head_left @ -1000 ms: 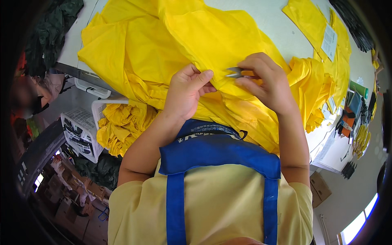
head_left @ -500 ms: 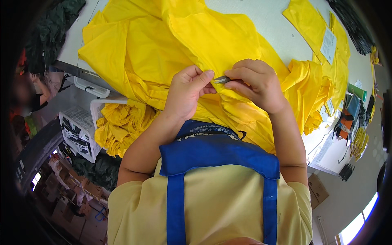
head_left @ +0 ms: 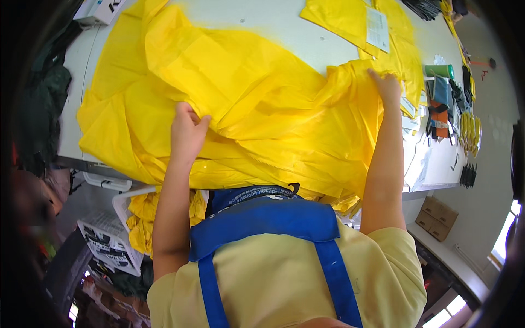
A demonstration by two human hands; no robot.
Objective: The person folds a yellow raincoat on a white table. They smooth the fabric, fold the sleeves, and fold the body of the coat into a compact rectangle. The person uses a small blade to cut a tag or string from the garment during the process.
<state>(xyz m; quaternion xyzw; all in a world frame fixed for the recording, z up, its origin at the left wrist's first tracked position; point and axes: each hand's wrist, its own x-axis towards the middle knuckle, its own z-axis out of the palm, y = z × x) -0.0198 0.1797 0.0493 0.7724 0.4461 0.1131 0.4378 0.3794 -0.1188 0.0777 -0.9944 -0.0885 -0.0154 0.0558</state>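
A large crumpled sheet of thin yellow fabric spreads over the pale table in front of me, with folds and a stitched seam line near its front edge. My left hand pinches a fold of it between thumb and fingers, left of the middle. Stretched out to the right, my right hand grips the fabric's bunched right end; its fingers are partly hidden by cloth. The small metal thread snips seen earlier do not show now, and whether my right hand still has them is hidden.
More yellow pieces with a white printed sheet lie at the far right. Beside them are a green roll and small coloured pouches. A white crate with yellow cloth stands below the table at left. Dark fabric hangs at far left.
My hands have moved apart: the left to the left, the right far up and right onto the fabric's end. The fabric is spread wider, and the snips have gone out of sight.
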